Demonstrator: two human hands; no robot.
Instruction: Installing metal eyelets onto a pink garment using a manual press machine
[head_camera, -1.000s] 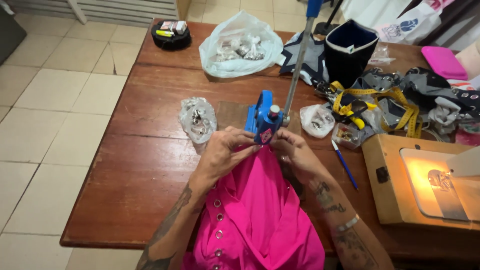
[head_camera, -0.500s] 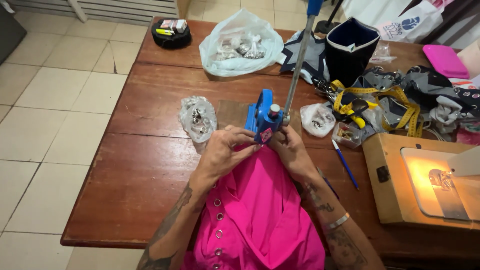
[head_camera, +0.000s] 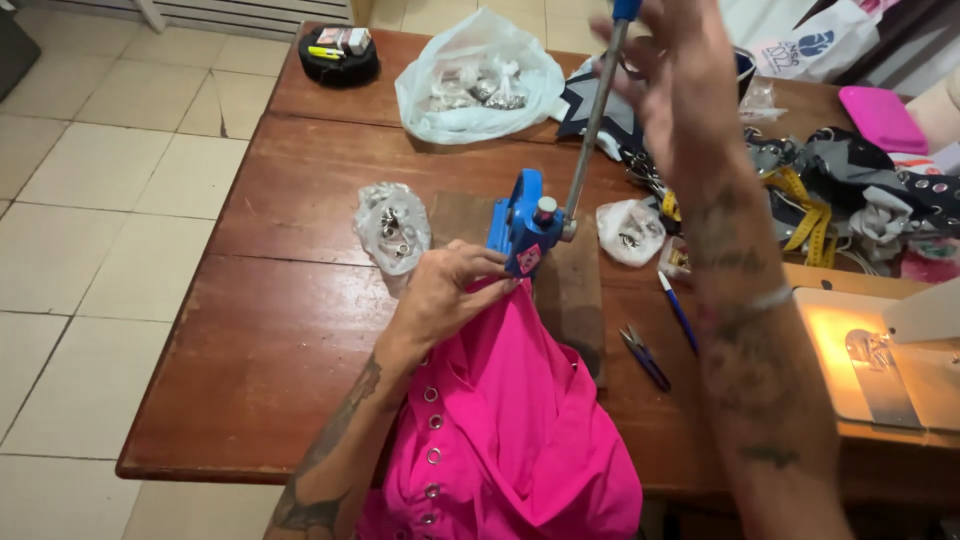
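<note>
Left hand: fingers together, pinning pink garment under blue hand press on wooden table, keeping the cloth in place. Right hand: raised at lever, fingers seemingly spread; grasp blurred.

Wooden table; beige tiled floor

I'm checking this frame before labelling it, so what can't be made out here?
Head view only:
- Right hand: motion-blurred by the lever; grip unclear.
- Lever's top: cut off by the upper edge.
- Spot under the blue press: hidden by the left hand and pink cloth.
- Bag contents: too small.
</note>
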